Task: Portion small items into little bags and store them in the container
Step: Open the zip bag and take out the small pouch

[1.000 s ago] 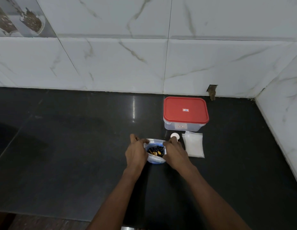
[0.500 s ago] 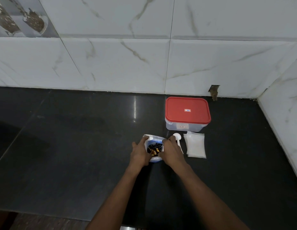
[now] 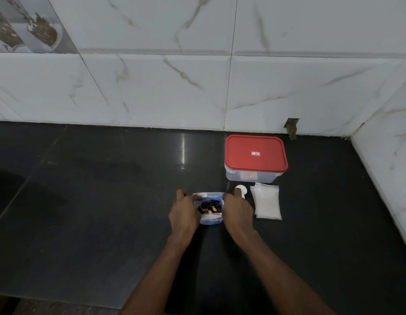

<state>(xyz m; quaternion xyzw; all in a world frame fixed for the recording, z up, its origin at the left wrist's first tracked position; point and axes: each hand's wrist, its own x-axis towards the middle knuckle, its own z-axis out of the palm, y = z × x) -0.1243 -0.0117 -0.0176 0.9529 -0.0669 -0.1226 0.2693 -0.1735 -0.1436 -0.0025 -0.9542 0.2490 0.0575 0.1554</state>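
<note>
**Step in hand: opening the supply for portioning.**

The left hand [image 3: 184,212] and the right hand [image 3: 237,212] are each gripping one side of the bag [image 3: 210,218]. Their fingers are curling over its plastic rim and holding the mouth spread. The small items [image 3: 210,205], dark with some orange pieces, are lying inside, between the two hands. A blue part is showing under the plastic, and it cannot be told whether this is a bowl. The bag is sitting right of the middle of the worktop [image 3: 106,201], toward the front edge.

The scoop [image 3: 241,190] is lying just beside the right hand. The little bags [image 3: 266,202] are lying stacked to its right. The container [image 3: 255,155], lid on, is standing behind them near the back right corner.

Recommended handling:
- Pull evenly on both sides, since thin plastic is likely to tear or tip.
- Free the right hand for the scoop only while the left hand is keeping the mouth wide.
- Take the lid off before storing.
</note>
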